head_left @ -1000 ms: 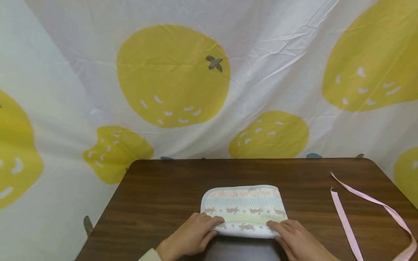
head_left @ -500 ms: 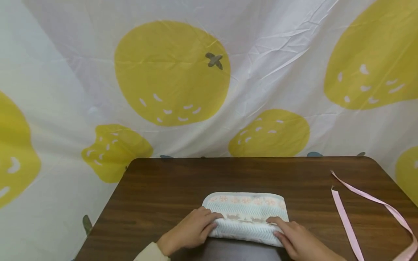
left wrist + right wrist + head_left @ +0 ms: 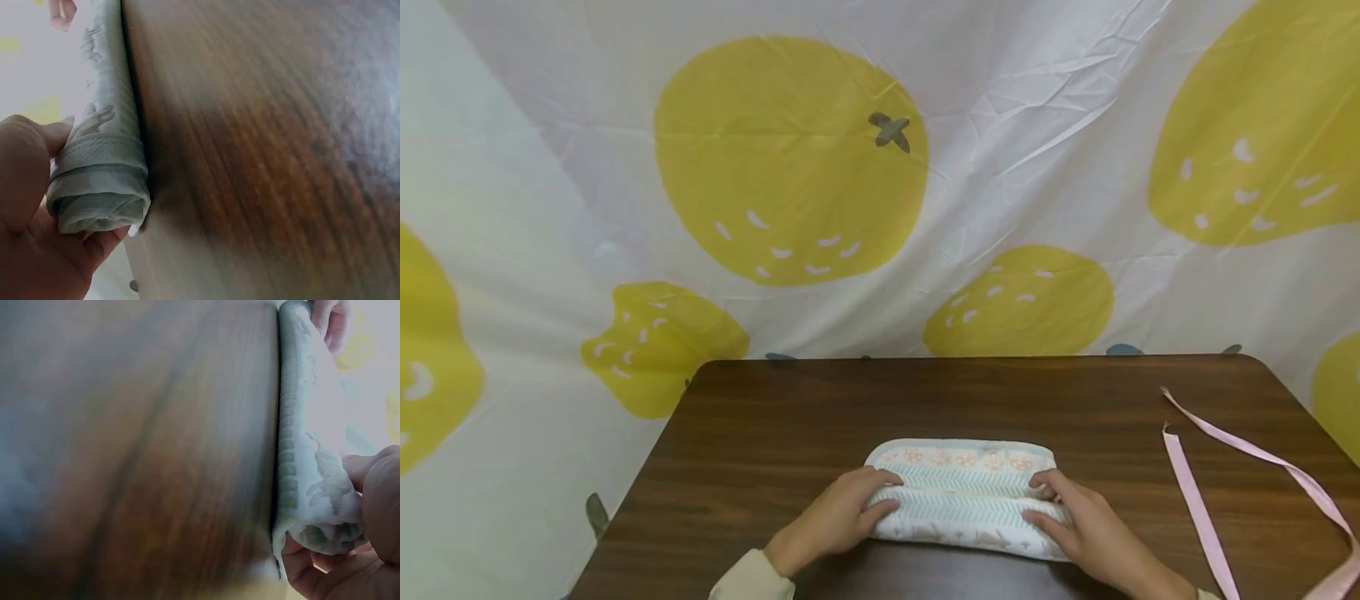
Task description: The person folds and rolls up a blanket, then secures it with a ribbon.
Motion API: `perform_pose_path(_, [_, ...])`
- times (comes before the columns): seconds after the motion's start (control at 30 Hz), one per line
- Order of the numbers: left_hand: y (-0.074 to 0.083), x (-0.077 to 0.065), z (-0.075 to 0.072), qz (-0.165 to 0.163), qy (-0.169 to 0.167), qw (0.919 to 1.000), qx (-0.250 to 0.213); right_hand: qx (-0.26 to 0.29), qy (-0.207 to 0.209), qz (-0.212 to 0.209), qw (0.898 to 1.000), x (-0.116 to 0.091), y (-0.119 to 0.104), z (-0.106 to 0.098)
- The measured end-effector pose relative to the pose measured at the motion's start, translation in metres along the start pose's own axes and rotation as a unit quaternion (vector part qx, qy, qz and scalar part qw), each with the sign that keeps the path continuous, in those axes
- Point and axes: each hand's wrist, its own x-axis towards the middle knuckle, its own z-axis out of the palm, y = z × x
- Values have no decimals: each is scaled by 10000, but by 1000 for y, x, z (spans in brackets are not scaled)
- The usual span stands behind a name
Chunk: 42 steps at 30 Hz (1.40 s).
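A pale cloth (image 3: 962,521) printed with bunnies and zigzag stripes lies partly rolled on the dark table, its far part flat with orange motifs. My left hand (image 3: 842,512) grips the roll's left end, thumb on the near side and fingers over the top. At the right end, my right hand (image 3: 1090,529) holds the roll between thumb and fingers. Layered folds show at the end of the cloth roll (image 3: 100,187) in the left wrist view. From the right wrist view, the coiled end of the cloth (image 3: 325,534) sits within the right hand (image 3: 375,531).
Two lengths of pink ribbon, one straight (image 3: 1201,512) and one curving (image 3: 1277,462), lie on the right of the wood-grain table (image 3: 760,433). Behind the table hangs a white curtain (image 3: 820,325) with large yellow fruit prints.
The cloth has been rolled away from the person, so less of its flat part shows. Both hands have shifted with the roll, and the right hand has moved slightly farther out.
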Motion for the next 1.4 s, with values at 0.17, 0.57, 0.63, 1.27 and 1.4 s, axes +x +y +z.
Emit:
perform_pose_path(0.17, [1,2,5,-287,318,9990,113,-247,34,716,9971,4,-3,1])
perform_pose_path(0.57, [2,8,4,-1018,257,9944,-75,-248,-408,1829,9820,18,-12,-2])
perform_pose_path(0.63, [1,8,4,-1048,283,9940,-96,-229,-422,1875,9811,18,-12,-2])
perform_pose_path(1.27, [14,9,8,-846,896,9825,1397,-1366,-693,1350,9789,18,-23,-3])
perform_pose_path(1.4, [17,9,10,-233,1350,9703,1991,-1885,-264,324,9812,17,-24,-2])
